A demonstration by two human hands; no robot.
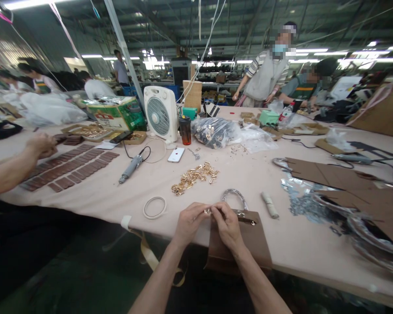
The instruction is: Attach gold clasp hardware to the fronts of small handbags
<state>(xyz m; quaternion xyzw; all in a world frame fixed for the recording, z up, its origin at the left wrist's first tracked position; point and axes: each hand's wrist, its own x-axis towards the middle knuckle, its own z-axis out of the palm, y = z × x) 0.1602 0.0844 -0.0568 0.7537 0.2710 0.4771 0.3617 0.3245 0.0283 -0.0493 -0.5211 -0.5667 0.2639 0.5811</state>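
Observation:
Both my hands meet over the top edge of a brown handbag (pixel 253 244) that hangs partly off the table's front edge. My left hand (pixel 191 222) pinches a small shiny metal fitting (pixel 208 210) at its fingertips. Close beside it, my right hand (pixel 227 222) has its fingers pressed together at the same fitting and hides part of the bag. A ring-shaped handle (pixel 235 194) in clear wrap stands up behind the bag's top. Gold hardware (pixel 249 219) sits on a strap near the top edge. Beyond my hands lies a pile of gold metal fittings (pixel 194 176).
A tape roll (pixel 154 207), an electric screwdriver (pixel 131 169), a white phone (pixel 176 155) and a fan (pixel 161 113) stand or lie leftward. At right are a wrapped roll (pixel 270 205), metal plates (pixel 304 205) and brown bag panels (pixel 327 174). A co-worker's hands (pixel 42 146) work at far left.

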